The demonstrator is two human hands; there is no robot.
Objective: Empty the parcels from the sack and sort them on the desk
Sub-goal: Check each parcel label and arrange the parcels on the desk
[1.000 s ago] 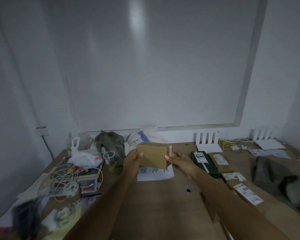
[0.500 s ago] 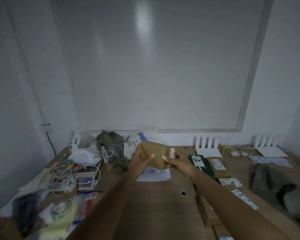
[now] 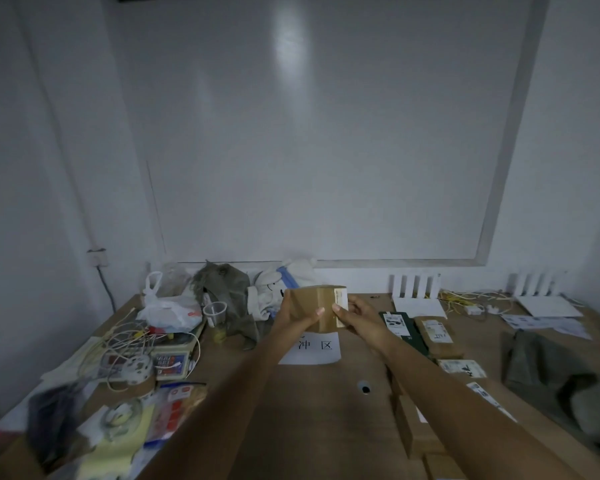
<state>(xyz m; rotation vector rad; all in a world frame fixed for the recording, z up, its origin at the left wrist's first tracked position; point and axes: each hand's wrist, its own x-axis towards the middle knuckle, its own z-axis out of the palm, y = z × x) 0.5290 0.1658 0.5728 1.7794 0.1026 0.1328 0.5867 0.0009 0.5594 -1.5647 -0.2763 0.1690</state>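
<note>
Nearest to us, at the bottom right of the desk (image 3: 312,410), brown cardboard parcels (image 3: 404,431) lie flat beside our right forearm, and a few white-labelled packets (image 3: 459,367) trail away past it. On the near left sits a heap of clutter: a yellow sheet (image 3: 118,445), a red-and-white packet (image 3: 174,407) and a roll of tape (image 3: 137,370).

Further out, over the middle of the desk, we hold a small brown cardboard box (image 3: 317,308) up in the air between both hands. Our left hand (image 3: 293,318) grips its left side, thumb laid across the front face and fingers wrapped behind. Our right hand (image 3: 355,315) pinches the right edge, where a pale label (image 3: 341,299) runs down the side. The box is tilted and touches nothing but our hands. Directly under it a white sheet (image 3: 312,351) with printed characters lies on the wood, partly hidden by our left wrist.

To the right of that, a dark green parcel (image 3: 400,329) and a brown labelled parcel (image 3: 435,332) lie side by side, and a grey-green sack (image 3: 548,368) is slumped at the far right. To the left stand a small scale (image 3: 163,355) tangled in pale cables, a white plastic bag (image 3: 168,310) and a clear cup (image 3: 214,311).

At the back edge, a grey cloth (image 3: 226,289), a white plush toy (image 3: 274,289) and two white slatted stands (image 3: 415,285) line the wall below a large whiteboard (image 3: 326,133).
</note>
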